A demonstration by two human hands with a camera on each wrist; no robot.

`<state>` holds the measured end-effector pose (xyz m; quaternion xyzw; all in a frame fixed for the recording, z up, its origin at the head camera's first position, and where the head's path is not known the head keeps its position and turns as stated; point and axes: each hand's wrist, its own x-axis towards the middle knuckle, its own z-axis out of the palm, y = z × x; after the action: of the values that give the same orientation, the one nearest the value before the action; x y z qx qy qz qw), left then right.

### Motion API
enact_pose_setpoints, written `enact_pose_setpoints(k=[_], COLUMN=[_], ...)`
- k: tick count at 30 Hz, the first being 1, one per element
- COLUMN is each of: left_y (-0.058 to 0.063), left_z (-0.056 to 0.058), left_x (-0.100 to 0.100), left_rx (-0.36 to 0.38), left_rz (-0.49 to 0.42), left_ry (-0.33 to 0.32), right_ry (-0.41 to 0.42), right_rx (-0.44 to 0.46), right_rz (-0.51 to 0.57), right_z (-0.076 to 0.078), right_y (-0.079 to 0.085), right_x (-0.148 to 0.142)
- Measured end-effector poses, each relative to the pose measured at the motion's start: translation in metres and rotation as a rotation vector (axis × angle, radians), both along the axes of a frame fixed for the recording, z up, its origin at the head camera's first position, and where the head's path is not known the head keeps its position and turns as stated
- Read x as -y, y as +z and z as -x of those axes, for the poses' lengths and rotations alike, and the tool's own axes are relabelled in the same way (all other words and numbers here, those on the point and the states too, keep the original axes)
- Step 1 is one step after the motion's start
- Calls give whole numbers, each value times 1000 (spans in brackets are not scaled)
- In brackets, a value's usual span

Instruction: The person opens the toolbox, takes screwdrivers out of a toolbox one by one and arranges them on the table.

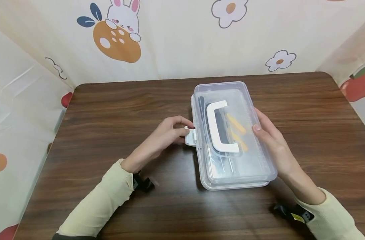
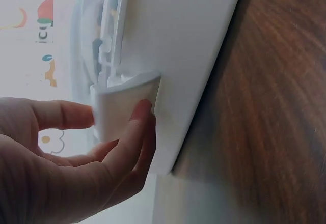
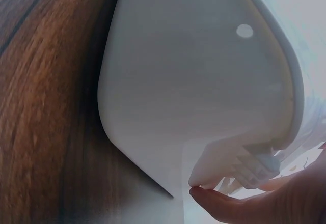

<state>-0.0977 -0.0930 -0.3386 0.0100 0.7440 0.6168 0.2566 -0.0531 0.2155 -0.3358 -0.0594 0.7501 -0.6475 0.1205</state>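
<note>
A storage box with a clear lid (image 1: 254,160) and a white base (image 3: 193,81) stands on the dark wooden table. Its white carry handle (image 1: 213,125) lies flat on the lid. On the box's left side a white latch (image 2: 125,104) sticks outward, and my left hand (image 1: 167,135) pinches it between thumb and fingers. My right hand (image 1: 273,146) grips the opposite side, thumb on the lid's edge. In the right wrist view, a fingertip touches a white clasp (image 3: 219,165) there. Through the lid show yellow pieces (image 1: 236,123) and dark, slender items, blurred by the plastic.
Wood-grain tabletop (image 1: 125,110) surrounds the box. A cream curtain (image 1: 176,40) with a rabbit, flowers and fruit hangs along the back and both sides. Black straps with small devices (image 1: 143,183) sit on both wrists, below pale sleeves.
</note>
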Motion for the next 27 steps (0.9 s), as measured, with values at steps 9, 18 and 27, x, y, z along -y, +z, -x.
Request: enact_pose_setpoints(k=[9, 18, 27], left_y=[-5, -28, -38], left_z=[4, 10, 8], left_x=[9, 5, -2], left_rx=[-105, -208, -238], left_rz=[144, 139, 76], left_ry=[-105, -70, -21], right_ry=[9, 9, 9], right_rx=[-4, -3, 1], right_rz=[-6, -6, -8], right_z=[0, 0, 1], right_y=[3, 3, 1], right_x=[-1, 0, -1])
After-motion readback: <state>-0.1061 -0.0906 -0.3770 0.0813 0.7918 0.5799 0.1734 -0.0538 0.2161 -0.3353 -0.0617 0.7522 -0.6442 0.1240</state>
